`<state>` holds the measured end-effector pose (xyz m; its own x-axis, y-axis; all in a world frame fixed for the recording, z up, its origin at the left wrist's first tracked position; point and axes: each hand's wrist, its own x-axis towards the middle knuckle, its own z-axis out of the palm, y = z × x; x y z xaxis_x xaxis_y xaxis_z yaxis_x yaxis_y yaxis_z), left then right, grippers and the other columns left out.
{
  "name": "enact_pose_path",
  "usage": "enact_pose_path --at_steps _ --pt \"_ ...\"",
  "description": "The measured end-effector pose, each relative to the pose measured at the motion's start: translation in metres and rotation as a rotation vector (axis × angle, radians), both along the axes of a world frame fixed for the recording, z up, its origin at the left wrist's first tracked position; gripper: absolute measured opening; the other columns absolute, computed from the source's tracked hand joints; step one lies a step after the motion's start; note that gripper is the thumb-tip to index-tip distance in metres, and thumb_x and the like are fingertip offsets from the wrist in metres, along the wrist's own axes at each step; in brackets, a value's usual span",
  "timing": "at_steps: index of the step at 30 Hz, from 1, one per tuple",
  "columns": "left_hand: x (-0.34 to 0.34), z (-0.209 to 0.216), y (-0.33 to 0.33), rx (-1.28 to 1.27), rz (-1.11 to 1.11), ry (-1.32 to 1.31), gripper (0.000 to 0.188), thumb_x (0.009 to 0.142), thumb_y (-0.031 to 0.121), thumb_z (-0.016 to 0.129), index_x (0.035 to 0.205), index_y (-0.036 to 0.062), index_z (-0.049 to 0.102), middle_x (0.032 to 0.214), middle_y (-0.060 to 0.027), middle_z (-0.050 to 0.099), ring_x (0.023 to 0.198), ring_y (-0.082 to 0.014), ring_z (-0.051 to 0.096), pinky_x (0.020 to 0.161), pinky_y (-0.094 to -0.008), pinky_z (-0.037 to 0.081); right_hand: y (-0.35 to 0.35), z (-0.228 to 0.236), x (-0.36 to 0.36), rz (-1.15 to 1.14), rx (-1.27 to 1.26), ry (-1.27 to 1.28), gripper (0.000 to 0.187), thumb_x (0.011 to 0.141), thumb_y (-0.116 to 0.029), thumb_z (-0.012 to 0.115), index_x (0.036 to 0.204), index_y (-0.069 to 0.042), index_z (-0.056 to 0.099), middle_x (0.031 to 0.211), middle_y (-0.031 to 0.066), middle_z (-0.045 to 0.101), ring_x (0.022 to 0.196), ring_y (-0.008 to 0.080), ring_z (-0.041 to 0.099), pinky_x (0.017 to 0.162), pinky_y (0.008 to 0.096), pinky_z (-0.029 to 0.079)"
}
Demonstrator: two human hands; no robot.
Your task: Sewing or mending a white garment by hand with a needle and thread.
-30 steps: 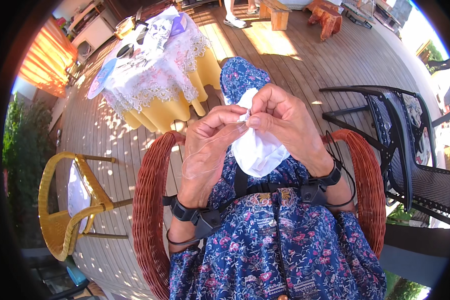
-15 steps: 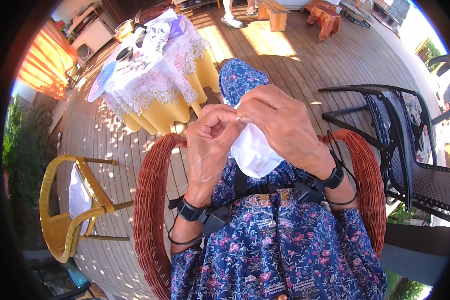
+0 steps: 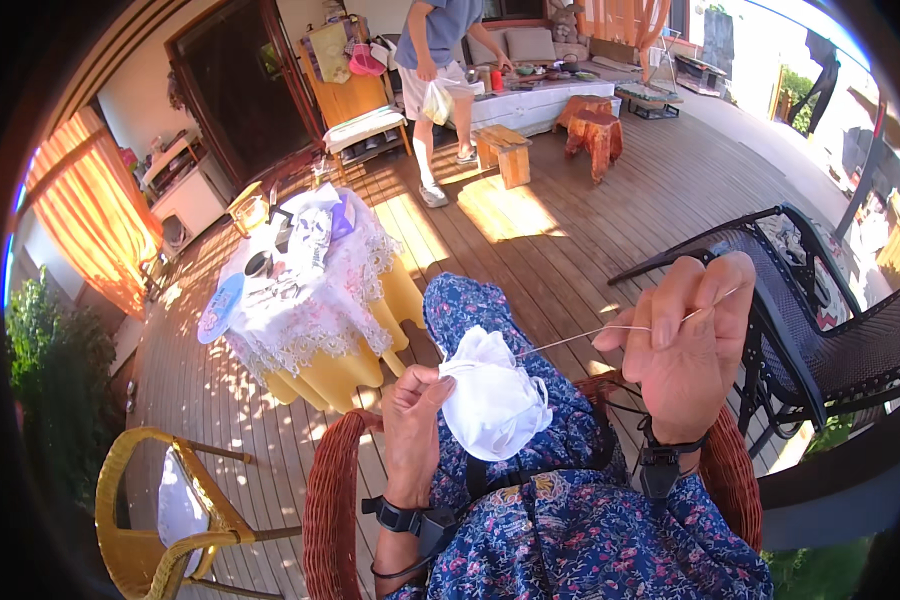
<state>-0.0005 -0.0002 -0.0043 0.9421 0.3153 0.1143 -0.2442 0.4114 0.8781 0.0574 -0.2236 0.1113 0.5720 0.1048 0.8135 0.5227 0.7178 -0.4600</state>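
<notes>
A crumpled piece of white cloth hangs over my lap, gathered into a rounded shape. My left hand is closed on its left edge, pinching it between thumb and fingers. From the cloth a pale thread runs taut, up and to the right, to my right hand. That hand is raised out to the side with its fingers bent around the thread. Whether a needle is at the thread's end is too small to tell.
I sit in a reddish wicker armchair. A lace-covered table with small items stands ahead left, near a yellow wicker chair. At right is a black mesh lounger. Farther off, a person carries a bag beside a wooden bench.
My right hand has moved away from the left, up and to the right, drawing the thread taut. The view has tilted up, bringing the other person's body into sight.
</notes>
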Motion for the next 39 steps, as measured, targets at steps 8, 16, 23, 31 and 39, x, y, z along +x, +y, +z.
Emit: enact_pose_path --at_steps 8,16,23,31,39 --pt "0.006 -0.001 0.01 0.091 0.052 0.053 0.004 0.086 -0.001 0.061 0.087 0.0012 0.063 0.083 -0.0015 0.065 0.073 -0.0055 0.058 0.07 -0.0196 0.045 -0.038 0.014 -0.012 -0.602 0.192 -0.332 0.017 0.095 -0.016 0.054 0.1 -0.006 0.041 0.068 0.0081 0.05 0.046 0.0161 0.054 0.098 0.058 0.044" --pt "-0.001 0.019 -0.005 0.186 -0.019 0.029 0.002 0.088 0.003 0.062 0.089 0.0021 0.062 0.073 0.0022 0.06 0.061 -0.0013 0.051 0.055 -0.0173 0.039 -0.002 -0.019 0.003 -0.169 -0.642 -0.186 0.012 0.081 -0.006 0.07 0.084 -0.001 0.059 0.079 0.0098 0.065 0.074 0.0187 0.064 0.07 0.0299 0.052" --pt "-0.001 0.034 -0.011 0.406 -0.089 0.071 0.005 0.088 0.005 0.063 0.089 0.0006 0.061 0.071 0.004 0.059 0.06 -0.0008 0.049 0.053 -0.0178 0.037 0.019 -0.014 0.002 -0.124 -0.66 -0.296 0.013 0.076 -0.006 0.073 0.077 -0.004 0.06 0.1 0.0108 0.063 0.094 0.0216 0.062 0.079 0.033 0.048" --pt "0.005 0.041 -0.015 0.921 0.272 -0.267 0.014 0.081 0.0 0.069 0.093 0.0003 0.062 0.071 0.0001 0.06 0.06 -0.0083 0.053 0.056 -0.019 0.04 0.024 -0.064 0.031 -0.186 -1.005 -0.086 0.014 0.083 -0.013 0.067 0.083 -0.001 0.059 0.079 0.0081 0.061 0.077 0.0247 0.06 0.071 0.0341 0.046" --pt "-0.091 0.142 -0.025 0.688 -0.388 -0.815 0.065 0.09 0.039 0.061 0.14 0.0071 0.035 0.11 -0.0175 0.061 0.079 -0.0312 0.068 0.058 -0.031 0.058 0.02 -0.068 0.023 -0.183 -0.959 -0.127 0.011 0.081 -0.01 0.07 0.082 -0.003 0.062 0.086 0.0059 0.064 0.08 0.0185 0.063 0.071 0.0293 0.05"
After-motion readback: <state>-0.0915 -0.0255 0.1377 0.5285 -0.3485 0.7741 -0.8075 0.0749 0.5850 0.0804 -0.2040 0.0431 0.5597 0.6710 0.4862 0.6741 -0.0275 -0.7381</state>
